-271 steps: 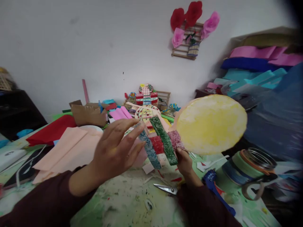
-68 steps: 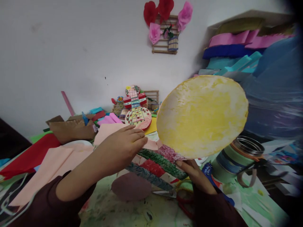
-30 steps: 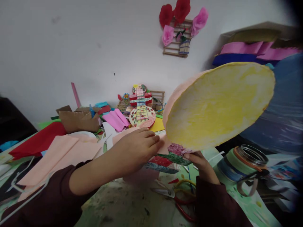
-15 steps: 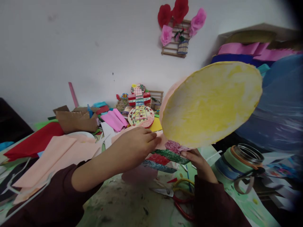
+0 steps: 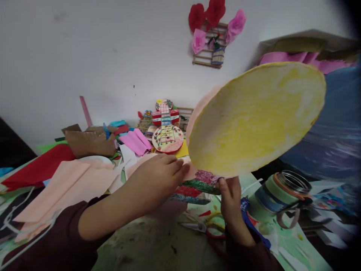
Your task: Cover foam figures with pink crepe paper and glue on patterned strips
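Observation:
A paper craft shaped like a guitar is held up over the table, its large yellow oval disc [image 5: 254, 120] tilted to the right. Its middle part [image 5: 194, 192] has purple, green, red and blue stripes. Pale peach crepe paper [image 5: 191, 169] runs along the disc's rim and hangs to the left. My left hand [image 5: 163, 178] closes its fingers on this crepe paper just left of the disc. Below the disc, my right hand [image 5: 232, 203] grips the striped part's right end, thumb in front; its other fingers are partly hidden.
Scissors [image 5: 216, 226] lie under the craft, beside a green bottle [image 5: 282, 194] and a blue tool [image 5: 258, 229]. Peach paper sheets [image 5: 67, 188], red paper [image 5: 42, 163] and a cardboard box [image 5: 88, 143] cover the left. A decorated paper guitar [image 5: 167, 137] leans at the wall.
The yellow disc has swung slightly right and up, nearer to me. My right hand has turned so its thumb shows upright. A blue tool has come into view beside the bottle.

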`<state>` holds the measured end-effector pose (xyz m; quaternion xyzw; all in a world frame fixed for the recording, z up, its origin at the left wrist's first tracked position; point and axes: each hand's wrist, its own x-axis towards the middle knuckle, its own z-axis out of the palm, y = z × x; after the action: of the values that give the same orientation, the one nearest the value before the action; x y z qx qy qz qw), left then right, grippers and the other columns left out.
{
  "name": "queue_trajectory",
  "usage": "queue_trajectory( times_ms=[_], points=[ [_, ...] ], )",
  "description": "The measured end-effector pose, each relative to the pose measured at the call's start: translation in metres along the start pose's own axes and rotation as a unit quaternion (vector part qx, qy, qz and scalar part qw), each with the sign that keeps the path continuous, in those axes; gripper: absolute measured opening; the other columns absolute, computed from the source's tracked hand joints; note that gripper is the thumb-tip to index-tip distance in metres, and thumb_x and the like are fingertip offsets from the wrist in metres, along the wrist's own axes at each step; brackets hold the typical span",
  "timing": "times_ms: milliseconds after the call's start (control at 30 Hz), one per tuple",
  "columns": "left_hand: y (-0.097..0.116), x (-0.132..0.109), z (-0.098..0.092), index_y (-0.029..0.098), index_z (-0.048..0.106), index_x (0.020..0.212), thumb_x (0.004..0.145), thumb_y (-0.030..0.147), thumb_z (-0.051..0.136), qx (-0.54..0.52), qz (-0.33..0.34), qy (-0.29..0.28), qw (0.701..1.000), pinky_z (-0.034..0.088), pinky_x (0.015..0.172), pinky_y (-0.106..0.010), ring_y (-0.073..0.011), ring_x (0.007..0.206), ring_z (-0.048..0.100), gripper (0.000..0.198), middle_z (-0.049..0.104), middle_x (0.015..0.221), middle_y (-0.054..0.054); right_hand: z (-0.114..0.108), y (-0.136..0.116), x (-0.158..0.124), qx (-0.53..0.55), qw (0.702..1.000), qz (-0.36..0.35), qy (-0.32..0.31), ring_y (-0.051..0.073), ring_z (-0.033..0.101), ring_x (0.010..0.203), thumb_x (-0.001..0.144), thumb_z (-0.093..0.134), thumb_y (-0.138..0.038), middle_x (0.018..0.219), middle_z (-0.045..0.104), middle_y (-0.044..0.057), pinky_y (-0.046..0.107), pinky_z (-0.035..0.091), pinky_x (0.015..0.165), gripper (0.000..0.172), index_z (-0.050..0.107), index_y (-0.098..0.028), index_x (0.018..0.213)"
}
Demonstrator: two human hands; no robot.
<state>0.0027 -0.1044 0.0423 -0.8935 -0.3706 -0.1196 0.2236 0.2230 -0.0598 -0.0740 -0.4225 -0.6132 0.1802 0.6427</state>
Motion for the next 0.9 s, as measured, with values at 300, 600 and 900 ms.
queue_trajectory(
  times_ms=[300, 600, 900],
  points=[
    [-0.009, 0.001, -0.018, 0.017, 0.061, 0.110, 0.086, 0.005, 0.048, -0.052, -0.011, -0.052, 0.997, 0.052, 0.086, -0.034, -0.0210, 0.097, 0.066, 0.031, 0.070, 0.097, -0.010, 0.003, 0.015, 0.013, -0.069, 0.996, -0.022, -0.054, 0.012, 0.034, 0.045, 0.081, 0.044, -0.071, 0.044, 0.033, -0.004, 0.028, 0.024, 0.047, 0.060, 0.034, -0.023, 0.046],
    [-0.019, 0.012, -0.023, 0.019, 0.065, 0.111, 0.097, 0.021, 0.040, -0.123, -0.027, -0.076, 0.989, 0.051, 0.077, -0.027, -0.0177, 0.089, 0.069, 0.029, 0.072, 0.097, -0.008, 0.001, 0.015, 0.011, -0.081, 0.992, -0.067, -0.066, 0.010, 0.031, 0.044, 0.084, 0.048, -0.061, 0.043, 0.028, -0.005, 0.028, 0.019, 0.048, 0.056, 0.030, -0.023, 0.046],
    [-0.016, 0.011, -0.022, 0.019, 0.066, 0.106, 0.099, 0.032, 0.036, -0.139, -0.059, -0.097, 0.984, 0.050, 0.081, -0.031, -0.0208, 0.091, 0.067, 0.034, 0.071, 0.096, -0.009, 0.002, 0.014, 0.011, -0.066, 0.989, -0.116, -0.059, 0.009, 0.028, 0.043, 0.088, 0.049, -0.053, 0.045, 0.025, -0.006, 0.027, 0.018, 0.046, 0.053, 0.027, -0.022, 0.049]
  ],
)
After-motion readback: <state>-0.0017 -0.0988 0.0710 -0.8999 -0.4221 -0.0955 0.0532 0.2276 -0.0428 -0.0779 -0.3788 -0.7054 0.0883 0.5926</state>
